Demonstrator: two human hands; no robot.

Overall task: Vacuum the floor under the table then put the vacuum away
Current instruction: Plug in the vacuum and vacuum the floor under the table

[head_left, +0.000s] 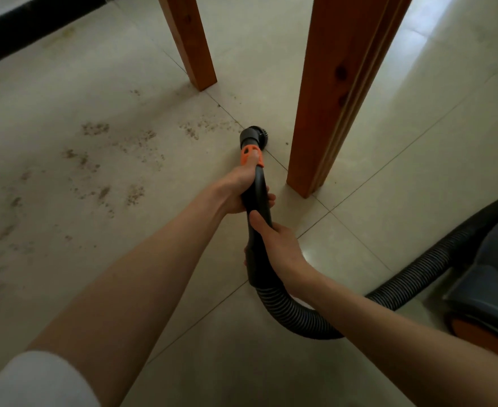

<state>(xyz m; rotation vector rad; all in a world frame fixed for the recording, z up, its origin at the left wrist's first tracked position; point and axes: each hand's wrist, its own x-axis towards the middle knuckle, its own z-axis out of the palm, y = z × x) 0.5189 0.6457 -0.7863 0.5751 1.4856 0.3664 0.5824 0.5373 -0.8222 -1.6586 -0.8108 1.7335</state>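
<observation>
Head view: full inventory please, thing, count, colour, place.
wooden table legs: 2, orange-brown, top centre, standing on the floor
round brush nozzle: 1, black, on the floor beside the nearer leg
orange collar: 1, behind the nozzle
rigid black wand: 1, centre
ribbed black hose: 1, curving right to the canister
grey vacuum canister: 1, right edge
dirt patches: many, brown, left floor
tiled floor: beige
left hand: grip on the wand's front
right hand: grip on the wand's rear
</observation>
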